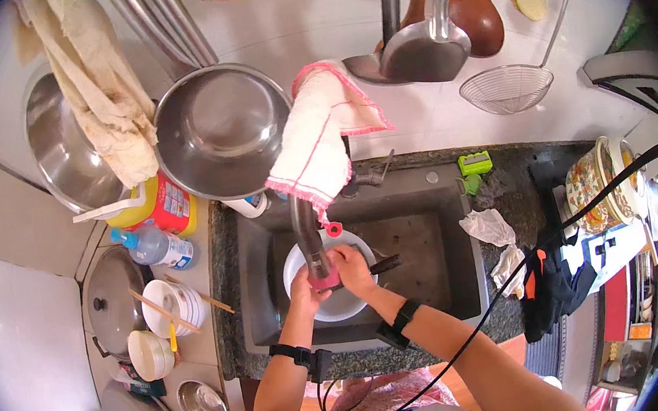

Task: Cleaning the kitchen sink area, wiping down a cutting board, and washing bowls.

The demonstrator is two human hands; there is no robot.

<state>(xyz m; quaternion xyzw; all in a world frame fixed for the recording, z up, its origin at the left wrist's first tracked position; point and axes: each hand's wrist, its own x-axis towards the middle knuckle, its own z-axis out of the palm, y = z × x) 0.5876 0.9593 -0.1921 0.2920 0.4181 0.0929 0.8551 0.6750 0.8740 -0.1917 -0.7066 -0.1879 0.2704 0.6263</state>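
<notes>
Under the spout of a dark faucet [306, 232], my left hand [303, 292] grips a small pink piece [326, 280], sponge-like with a dark lower edge. My right hand [353, 269] is curled against the other side of it, and the spout hides part of its fingers. Both hands are over a white bowl [341, 312] standing in the dark grey sink [430, 242]. A black handle [385, 264] sticks out past the bowl's right rim; what it belongs to is hidden. Draped over the faucet is a white cloth [321, 136] with red edging.
A steel pan [226, 129] and a beige cloth [104, 103] hang at the back left. Stacked bowls [170, 306] with chopsticks and a plastic bottle [160, 249] stand left. Crumpled plastic [487, 228] lies on the right counter. A black cable [529, 252] crosses my right arm.
</notes>
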